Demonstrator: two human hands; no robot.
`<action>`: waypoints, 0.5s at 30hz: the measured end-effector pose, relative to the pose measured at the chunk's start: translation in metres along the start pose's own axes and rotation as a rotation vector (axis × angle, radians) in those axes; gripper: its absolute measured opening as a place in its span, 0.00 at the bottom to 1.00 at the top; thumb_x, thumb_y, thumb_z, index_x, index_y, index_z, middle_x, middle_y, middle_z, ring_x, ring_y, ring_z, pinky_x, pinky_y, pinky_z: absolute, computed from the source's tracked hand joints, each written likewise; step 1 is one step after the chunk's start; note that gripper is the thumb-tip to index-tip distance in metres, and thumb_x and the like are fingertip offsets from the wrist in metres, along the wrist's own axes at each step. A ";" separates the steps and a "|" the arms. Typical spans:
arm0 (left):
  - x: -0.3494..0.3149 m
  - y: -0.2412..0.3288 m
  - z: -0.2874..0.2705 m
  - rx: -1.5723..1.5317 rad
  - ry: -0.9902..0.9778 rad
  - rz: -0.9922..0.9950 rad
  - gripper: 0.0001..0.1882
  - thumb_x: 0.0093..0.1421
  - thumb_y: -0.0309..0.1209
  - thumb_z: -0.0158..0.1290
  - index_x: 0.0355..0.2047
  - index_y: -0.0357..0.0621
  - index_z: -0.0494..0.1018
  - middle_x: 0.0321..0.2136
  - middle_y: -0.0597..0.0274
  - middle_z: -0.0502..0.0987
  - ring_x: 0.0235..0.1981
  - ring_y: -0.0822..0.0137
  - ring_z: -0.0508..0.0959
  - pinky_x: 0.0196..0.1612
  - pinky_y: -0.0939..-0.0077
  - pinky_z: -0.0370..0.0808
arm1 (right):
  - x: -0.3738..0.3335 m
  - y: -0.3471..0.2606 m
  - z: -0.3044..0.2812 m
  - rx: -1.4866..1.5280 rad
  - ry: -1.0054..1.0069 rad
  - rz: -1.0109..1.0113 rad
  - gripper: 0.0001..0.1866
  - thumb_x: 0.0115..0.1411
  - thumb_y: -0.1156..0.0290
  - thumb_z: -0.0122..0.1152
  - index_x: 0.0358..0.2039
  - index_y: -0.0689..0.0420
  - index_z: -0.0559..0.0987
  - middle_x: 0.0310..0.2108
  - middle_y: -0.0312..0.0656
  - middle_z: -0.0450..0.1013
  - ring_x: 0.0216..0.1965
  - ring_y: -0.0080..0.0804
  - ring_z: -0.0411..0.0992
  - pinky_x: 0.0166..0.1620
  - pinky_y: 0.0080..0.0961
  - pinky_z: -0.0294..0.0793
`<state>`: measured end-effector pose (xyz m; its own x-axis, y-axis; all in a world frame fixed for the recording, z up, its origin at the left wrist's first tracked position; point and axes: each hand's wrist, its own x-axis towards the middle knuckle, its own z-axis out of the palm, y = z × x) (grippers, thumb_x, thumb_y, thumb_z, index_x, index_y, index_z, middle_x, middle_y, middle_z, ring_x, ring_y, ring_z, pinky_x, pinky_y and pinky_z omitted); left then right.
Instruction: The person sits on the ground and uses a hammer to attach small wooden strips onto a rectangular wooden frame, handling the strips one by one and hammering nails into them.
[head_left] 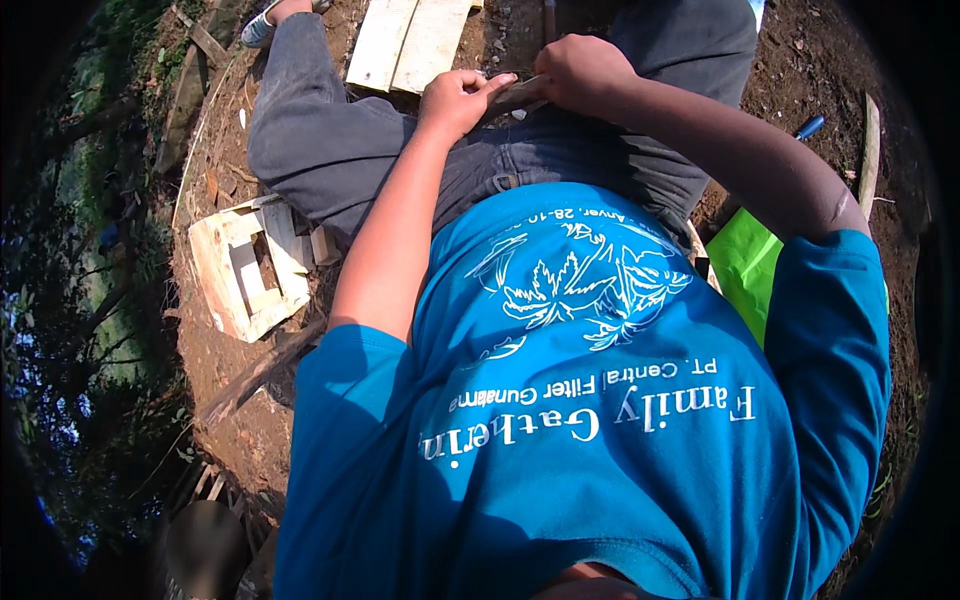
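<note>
Both my hands are at my lap, close together, with a thin, greyish-brown piece of wood (pixel 518 96) between them. My left hand (pixel 453 104) is closed on its left end, the thumb stretched along the top. Around its right end my right hand (pixel 582 76) is curled into a fist, back of the hand up. The fingers partly cover the piece, so its full shape is hidden. Just beyond the right hand, a narrow brown stick or handle (pixel 549 20) points away from me; its lower end is out of sight.
Two pale boards (pixel 405 45) lie between my spread legs. On the left stands a small wooden frame-like box (pixel 245 270) on the soil, near a dark plank (pixel 262 375). To the right are bright green sheeting (pixel 745 262), a blue handle (pixel 810 127) and a stick (pixel 869 150).
</note>
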<state>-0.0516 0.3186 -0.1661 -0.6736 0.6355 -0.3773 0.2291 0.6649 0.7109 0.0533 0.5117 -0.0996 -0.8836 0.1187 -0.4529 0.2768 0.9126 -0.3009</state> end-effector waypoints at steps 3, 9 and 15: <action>-0.003 0.001 0.002 0.003 0.002 -0.006 0.29 0.53 0.61 0.67 0.22 0.45 0.84 0.16 0.59 0.78 0.21 0.63 0.78 0.31 0.68 0.75 | -0.003 -0.001 -0.002 -0.010 -0.003 -0.005 0.12 0.59 0.64 0.64 0.36 0.59 0.87 0.36 0.53 0.82 0.40 0.51 0.83 0.45 0.42 0.83; 0.012 -0.023 0.007 0.019 0.171 -0.144 0.29 0.61 0.55 0.61 0.15 0.44 0.77 0.14 0.58 0.76 0.18 0.61 0.75 0.27 0.61 0.71 | -0.028 -0.029 -0.017 -0.053 0.050 -0.149 0.12 0.59 0.60 0.68 0.33 0.56 0.87 0.31 0.51 0.81 0.35 0.49 0.82 0.41 0.42 0.82; 0.027 -0.026 -0.007 -0.345 0.275 -0.132 0.25 0.67 0.50 0.57 0.24 0.41 0.84 0.15 0.65 0.77 0.20 0.72 0.73 0.29 0.70 0.68 | -0.043 -0.006 -0.037 -0.017 0.073 -0.066 0.11 0.59 0.60 0.70 0.33 0.54 0.87 0.27 0.47 0.81 0.30 0.45 0.82 0.36 0.40 0.82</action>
<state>-0.0803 0.3156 -0.1903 -0.8535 0.3956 -0.3392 -0.0867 0.5341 0.8410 0.0757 0.5159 -0.0480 -0.9251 0.0860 -0.3699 0.2114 0.9258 -0.3134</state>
